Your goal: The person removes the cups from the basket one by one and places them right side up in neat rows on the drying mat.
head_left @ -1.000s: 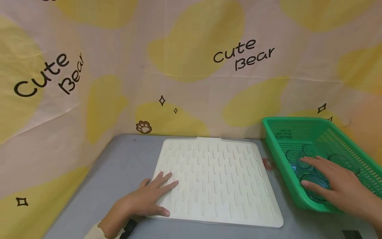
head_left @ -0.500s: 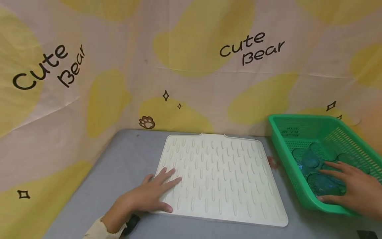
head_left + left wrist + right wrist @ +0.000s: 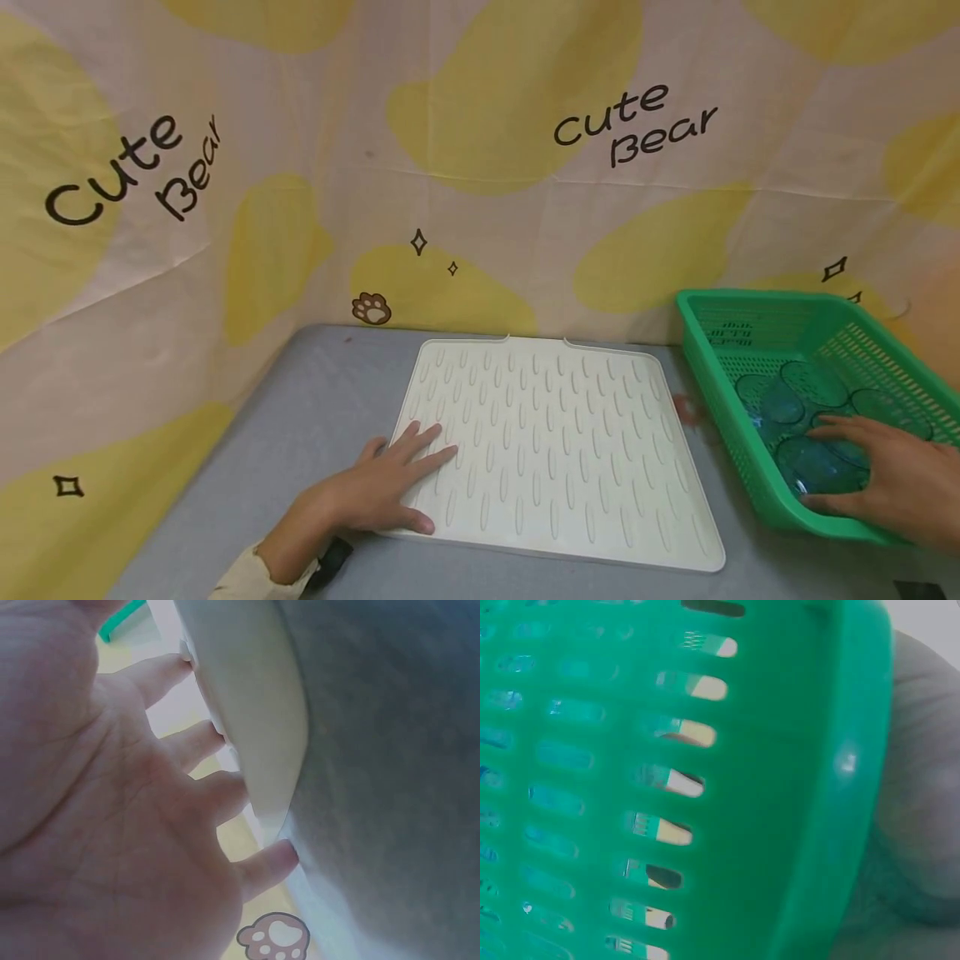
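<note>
My left hand (image 3: 375,492) rests with spread fingers on the left edge of a white drying mat (image 3: 555,450) with raised oval ridges. In the left wrist view, its straight fingertips touch the pale mat edge (image 3: 262,712). At the right, my right hand (image 3: 896,483) reaches over the near rim of a green plastic basket (image 3: 757,479). Its thumb and bent fingers span a bluish clear glass (image 3: 810,462) inside. The basket wall (image 3: 780,750) fills most of the right wrist view and hides the fingertips there.
Several other clear glasses, such as one glass (image 3: 813,383) farther back, stand in the basket. The grey tabletop (image 3: 322,400) ends at a hanging cloth (image 3: 480,208) printed with yellow patches. A dark object (image 3: 918,590) lies at the bottom right edge.
My right hand has lowered into the basket, and its fingers have bent in around the glass. The head view shifted slightly. My left hand has stayed on the mat.
</note>
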